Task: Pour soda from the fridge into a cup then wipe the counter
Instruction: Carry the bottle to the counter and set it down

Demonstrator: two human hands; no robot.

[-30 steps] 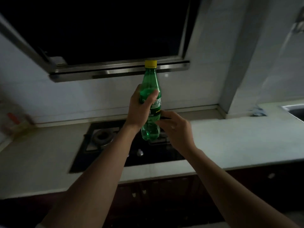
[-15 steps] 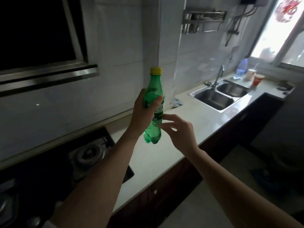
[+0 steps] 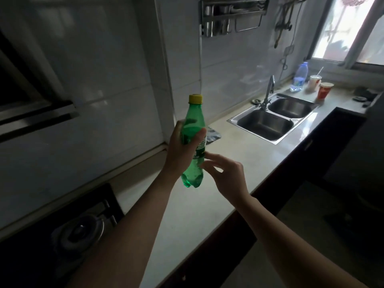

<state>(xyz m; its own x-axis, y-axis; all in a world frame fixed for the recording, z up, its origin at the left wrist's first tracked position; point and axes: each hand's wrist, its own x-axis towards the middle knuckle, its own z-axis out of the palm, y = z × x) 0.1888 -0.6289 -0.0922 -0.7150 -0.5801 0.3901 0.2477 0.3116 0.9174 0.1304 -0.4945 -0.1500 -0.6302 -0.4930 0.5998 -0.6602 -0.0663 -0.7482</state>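
Two sink basins (image 3: 274,119) (dim, maybe steel) in pale counter (image 3: 187,215)

A stove (image 3: 83,229) is set into the counter (image 3: 187,215) at the left — a sink (image 3: 272,119) further right, a cup (image 3: 324,91) behind it

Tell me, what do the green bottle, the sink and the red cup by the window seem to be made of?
The green bottle, gripped in the left hand, looks like thin clear-tinted plastic: light shines through it, and its yellow cap looks like opaque plastic. The sink seems brushed stainless steel, grey with soft reflections. The red cup is probably paper, matte with a printed side, though it is too far off to be sure.
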